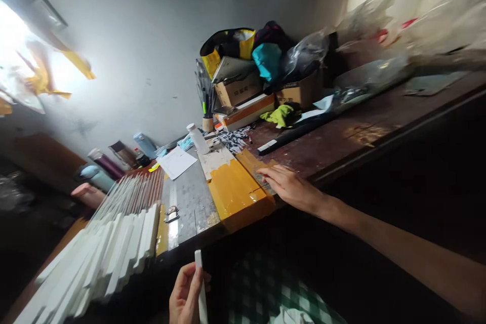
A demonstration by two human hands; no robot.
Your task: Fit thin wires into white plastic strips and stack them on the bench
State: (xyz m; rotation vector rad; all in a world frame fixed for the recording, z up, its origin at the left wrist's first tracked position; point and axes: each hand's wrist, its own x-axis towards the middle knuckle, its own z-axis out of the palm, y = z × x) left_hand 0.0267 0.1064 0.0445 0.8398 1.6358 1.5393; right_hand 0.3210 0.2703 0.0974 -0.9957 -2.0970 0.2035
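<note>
Low in front of the bench, my left hand [186, 293] is closed around a slim white strip [202, 301] that points upward, its top end above my thumb. My right hand [288, 187] reaches in from the right over the bench edge. Its fingers are bent and pressed together at the tape-covered strip beside the orange-taped block [235, 190]; whatever they pinch, if anything, is too small or hidden to make out. Many small black-and-white pieces [235, 137] lie scattered behind the block. A white bottle [198, 139] stands near them.
Long white strips [102, 248] are stacked at the left, jutting over the bench edge. A metal ruler [173, 212], a paper sheet [177, 162] and several drink bottles [98, 177] are close by. Cardboard boxes [239, 90], a black roll [288, 136] and plastic bags [448, 25] fill the back right.
</note>
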